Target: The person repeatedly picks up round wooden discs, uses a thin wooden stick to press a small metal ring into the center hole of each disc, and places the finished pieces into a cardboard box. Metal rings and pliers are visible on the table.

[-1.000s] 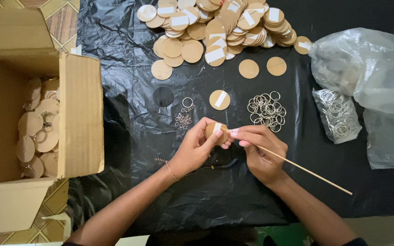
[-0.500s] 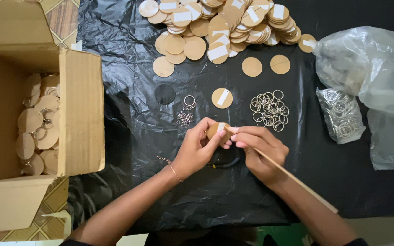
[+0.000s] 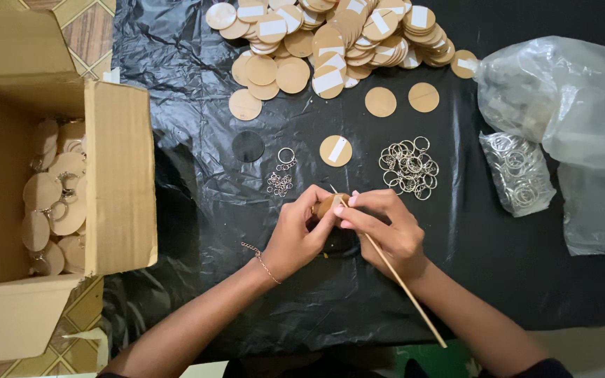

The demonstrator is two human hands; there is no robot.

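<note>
My left hand [image 3: 295,234] pinches a small round tan disc [image 3: 329,204] above a black plastic sheet [image 3: 197,175]. My right hand [image 3: 386,227] holds a thin wooden stick [image 3: 404,285] whose tip rests against the disc; the stick runs back past my right wrist. A thin bracelet [image 3: 259,257] circles my left wrist. Just beyond my hands lie a tan disc with a white strip [image 3: 335,150], a small heap of metal rings [image 3: 281,183] and a larger cluster of key rings [image 3: 409,166].
A big pile of tan discs [image 3: 323,31] covers the far edge of the sheet. An open cardboard box [image 3: 57,203] holding discs with rings stands at the left. Clear plastic bags [image 3: 554,133], one with rings, lie at the right. A black disc [image 3: 248,146] lies near the middle.
My hands have stayed together over the same spot. The stick has swung from nearly flat to steeply angled toward my right forearm, its tip now against the disc.
</note>
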